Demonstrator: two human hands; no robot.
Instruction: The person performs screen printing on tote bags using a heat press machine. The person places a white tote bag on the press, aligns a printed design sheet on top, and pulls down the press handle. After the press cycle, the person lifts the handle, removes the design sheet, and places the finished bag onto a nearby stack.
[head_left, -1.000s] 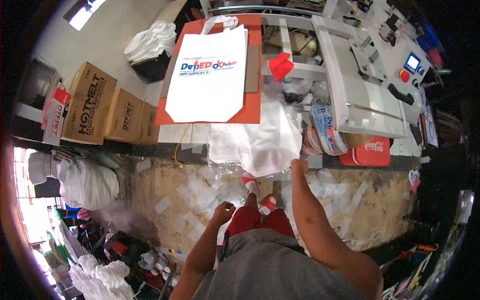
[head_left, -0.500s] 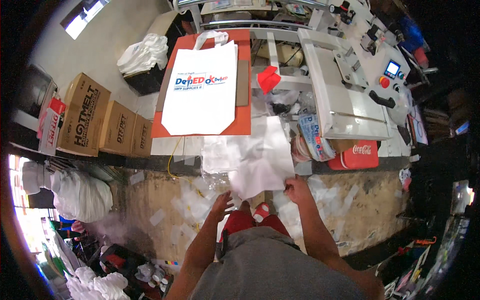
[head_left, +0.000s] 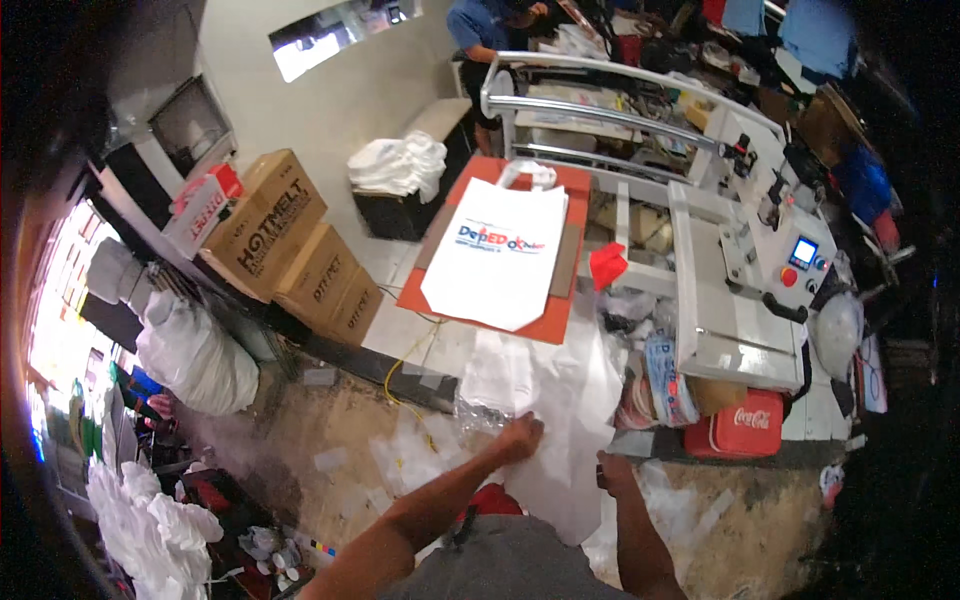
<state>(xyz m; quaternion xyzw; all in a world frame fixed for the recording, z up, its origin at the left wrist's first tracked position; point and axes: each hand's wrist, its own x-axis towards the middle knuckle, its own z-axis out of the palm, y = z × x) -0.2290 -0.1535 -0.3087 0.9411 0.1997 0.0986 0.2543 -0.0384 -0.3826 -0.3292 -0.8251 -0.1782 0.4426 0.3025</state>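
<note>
A large white sheet [head_left: 568, 455] hangs over the front edge of the work surface and reaches down toward my body. My left hand [head_left: 522, 438] is closed at its left edge, the fingers partly hidden. At the opposite edge my right hand [head_left: 612, 474] is closed on the sheet. Beyond my hands, a white tote bag [head_left: 495, 275] with a printed blue and red design lies flat on the orange-red pad [head_left: 430, 290] of the press, handles pointing away. Beside my left hand sits a stack of white pieces [head_left: 495, 375] with clear plastic [head_left: 480, 415].
The white press head [head_left: 735, 330] stands right, with a control panel [head_left: 800, 265]. A red cloth [head_left: 607, 265] hangs on the frame. A red cooler [head_left: 735, 425] sits beneath. Cardboard boxes [head_left: 275, 225] and folded white bags [head_left: 400, 163] stand left. A person [head_left: 480, 35] stands far back.
My view has swung to the left and up, showing a person at the back. Both hands have moved farther forward along the white sheet, whose near end now comes closer to my body.
</note>
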